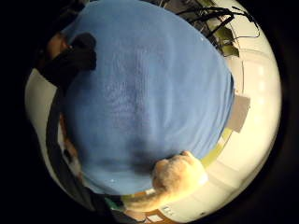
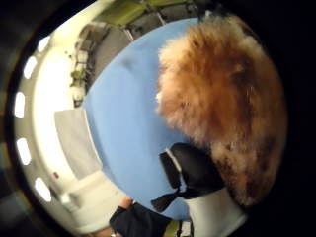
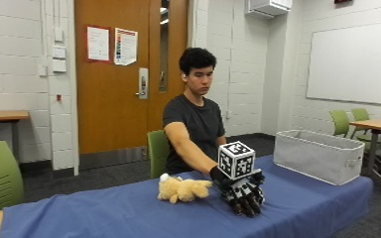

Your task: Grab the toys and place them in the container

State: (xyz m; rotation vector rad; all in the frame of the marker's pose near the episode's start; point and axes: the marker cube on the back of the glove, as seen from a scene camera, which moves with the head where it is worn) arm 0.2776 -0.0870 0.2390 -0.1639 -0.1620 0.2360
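Resting fingers-down on the blue tablecloth (image 3: 111, 208), with the gloved right hand (image 3: 243, 191) just beside the plush toy (image 3: 182, 189). Lying on its side on the cloth, tan and fluffy, head away from the hand. Filling much of the thumb-side palm view as brown fur (image 2: 222, 94), close to the palm. Cannot tell whether gripped or only touched; fingers pointing down at the cloth, roughly straight. Standing well apart at the far end of the table, the grey fabric container (image 3: 317, 154), open at the top.
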